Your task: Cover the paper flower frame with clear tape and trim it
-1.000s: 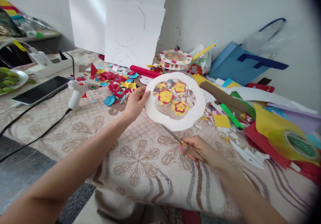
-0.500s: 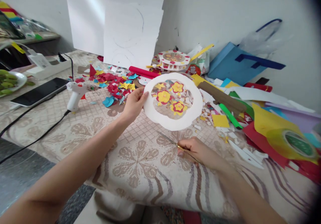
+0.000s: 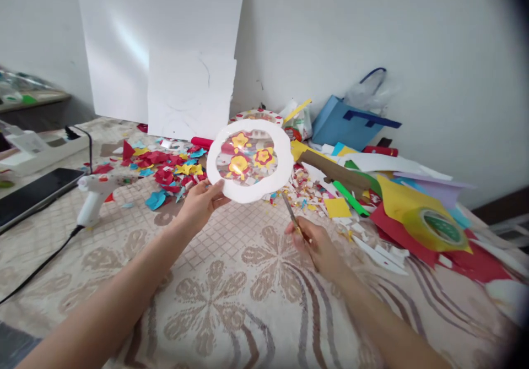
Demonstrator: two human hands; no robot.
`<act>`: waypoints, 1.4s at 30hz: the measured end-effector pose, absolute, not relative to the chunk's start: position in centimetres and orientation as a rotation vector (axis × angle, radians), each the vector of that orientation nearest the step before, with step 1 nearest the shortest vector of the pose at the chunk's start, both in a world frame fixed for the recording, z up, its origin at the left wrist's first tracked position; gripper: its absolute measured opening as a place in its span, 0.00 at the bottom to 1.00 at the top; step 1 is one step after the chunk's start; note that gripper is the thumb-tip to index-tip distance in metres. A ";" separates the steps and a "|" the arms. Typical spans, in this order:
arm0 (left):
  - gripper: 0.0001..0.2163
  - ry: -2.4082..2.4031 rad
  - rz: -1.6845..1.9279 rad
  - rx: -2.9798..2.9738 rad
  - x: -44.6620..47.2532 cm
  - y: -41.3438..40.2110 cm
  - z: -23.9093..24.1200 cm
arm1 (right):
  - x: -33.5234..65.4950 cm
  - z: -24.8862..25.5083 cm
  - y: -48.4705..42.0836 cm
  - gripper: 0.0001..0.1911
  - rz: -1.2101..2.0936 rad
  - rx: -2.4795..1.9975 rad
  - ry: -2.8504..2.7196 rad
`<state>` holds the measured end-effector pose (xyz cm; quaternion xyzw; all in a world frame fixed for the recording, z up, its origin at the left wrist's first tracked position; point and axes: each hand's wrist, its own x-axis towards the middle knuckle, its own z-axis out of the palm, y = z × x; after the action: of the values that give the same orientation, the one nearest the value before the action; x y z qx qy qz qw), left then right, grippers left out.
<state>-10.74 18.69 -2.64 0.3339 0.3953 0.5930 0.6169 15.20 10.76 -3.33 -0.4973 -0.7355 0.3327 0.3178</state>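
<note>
My left hand [image 3: 200, 202] pinches the lower left rim of a white scalloped paper ring [image 3: 249, 160] and holds it up, tilted toward me. Its clear middle carries red and yellow paper flowers. My right hand [image 3: 314, 246] is closed round a thin pair of scissors [image 3: 291, 215], whose blades point up toward the ring's lower right edge without touching it. Both hands hover over the patterned beige cloth [image 3: 231, 281].
A white glue gun [image 3: 94, 196] with a black cord lies at the left, beside a dark tablet [image 3: 28, 193] and a power strip. Red, blue and yellow paper scraps [image 3: 165, 166] litter the middle. Coloured sheets, a tape roll [image 3: 442, 227] and a blue bag [image 3: 349, 128] crowd the right. White boards lean on the wall.
My left hand has lifted the ring higher and tilted it more upright. My right hand has raised the scissors so their blades point upward. The view has swung up and to the right.
</note>
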 end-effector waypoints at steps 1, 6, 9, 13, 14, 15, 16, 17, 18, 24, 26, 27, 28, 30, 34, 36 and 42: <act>0.08 0.895 1.360 0.758 -10.6 18.6 -2.6 | 15.3 -3.4 10.9 0.25 0.859 -1.317 -1.877; 0.10 0.865 1.325 0.774 -9.9 18.1 -2.5 | 15.9 -3.8 12.0 0.24 0.683 -1.473 -1.651; 0.11 0.850 1.292 0.773 -9.3 17.7 -2.5 | 16.2 -3.9 12.6 0.24 0.559 -1.553 -1.660; 0.11 0.840 1.262 0.787 -8.5 17.3 -2.7 | 16.3 -3.6 12.9 0.24 0.424 -1.654 -1.692; 0.12 0.839 1.259 0.795 -8.3 17.2 -2.8 | 16.3 -3.5 12.9 0.24 0.409 -1.677 -1.695; 0.12 0.835 1.254 0.806 -8.2 17.2 -3.0 | 16.3 -3.5 13.0 0.24 0.393 -1.698 -1.698; 0.12 0.828 1.247 0.819 -8.1 17.1 -3.1 | 16.4 -3.4 13.0 0.24 0.373 -1.713 -1.702; 0.12 0.821 1.239 0.833 -8.0 17.1 -3.2 | 16.4 -3.4 13.1 0.24 0.349 -1.724 -1.706; 0.12 0.816 1.230 0.844 -7.9 17.0 -3.3 | 16.5 -3.4 13.1 0.24 0.323 -1.734 -1.708; 0.15 0.827 1.202 0.841 -7.5 16.9 -3.5 | 16.9 -3.4 13.4 0.25 0.207 -1.814 -1.696; 0.15 0.828 1.190 0.841 -7.4 16.8 -3.5 | 16.9 -3.3 13.3 0.23 0.169 -1.845 -1.684; 0.15 0.827 1.186 0.841 -7.3 16.8 -3.6 | 16.9 -3.2 13.3 0.23 0.154 -1.859 -1.680; 0.14 0.826 1.182 0.841 -7.3 16.8 -3.6 | 16.9 -3.1 13.3 0.22 0.145 -1.869 -1.676; 0.14 0.824 1.174 0.841 -7.2 16.7 -3.8 | 16.9 -3.0 13.3 0.22 0.132 -1.884 -1.667; 0.15 0.822 1.152 0.836 -6.9 16.4 -4.2 | 17.0 -2.8 13.4 0.20 0.110 -1.908 -1.659; 0.16 0.810 1.137 0.834 -6.7 16.3 -4.3 | 17.1 -2.8 13.5 0.17 0.096 -1.920 -1.667; 0.18 0.826 1.125 0.831 -6.4 16.2 -4.3 | 17.4 -3.0 13.8 0.13 0.048 -1.943 -1.681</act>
<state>-6.40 16.17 -4.28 0.3712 0.3691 0.5025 0.6881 17.45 13.79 -2.96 -0.7255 -0.6275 0.0180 0.2820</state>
